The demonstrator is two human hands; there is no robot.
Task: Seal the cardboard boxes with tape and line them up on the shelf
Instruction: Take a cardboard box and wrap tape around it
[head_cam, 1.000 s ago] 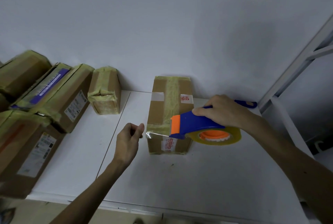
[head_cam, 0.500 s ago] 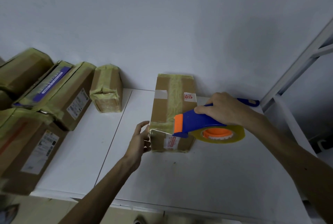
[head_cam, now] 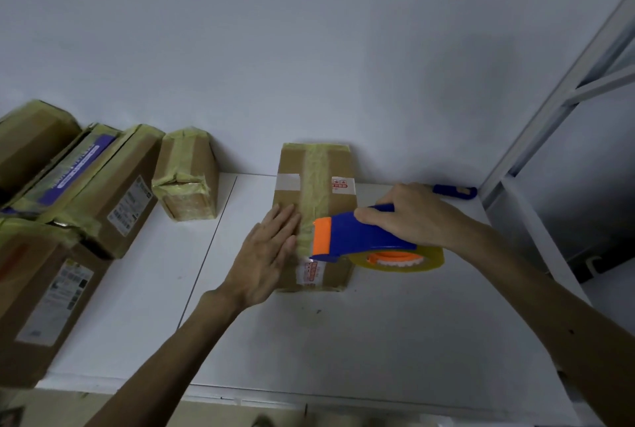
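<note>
While the left hand [head_cam: 271,248] lies flat on the near-left part of the cardboard box [head_cam: 338,203], fingers straight and pressed together with the tips at the edge of the tape strip [head_cam: 318,182], the right hand [head_cam: 409,217] grips the blue handle of the tape dispenser [head_cam: 357,237], fingers curled over the top; thumb hidden. Box sits mid-shelf on the white shelf [head_cam: 343,340], long axis toward the wall [head_cam: 309,49], far end against it. Yellowish strip runs down the middle of the top; white label on its left, red-printed sticker on its right. Dispenser's orange front end is over the near end of the strip; can't tell if it touches. Tape roll [head_cam: 398,260] hangs off the box's right side, above the shelf. Left of the box, clearly apart: small taped box [head_cam: 187,179] against the wall. Further left, larger boxes [head_cam: 113,196], taped, packed close together and overhanging the shelf's left edge. Back right corner: blue object [head_cam: 453,191] lying by the wall, beside the white upright [head_cam: 549,110]; too small to identify.
</note>
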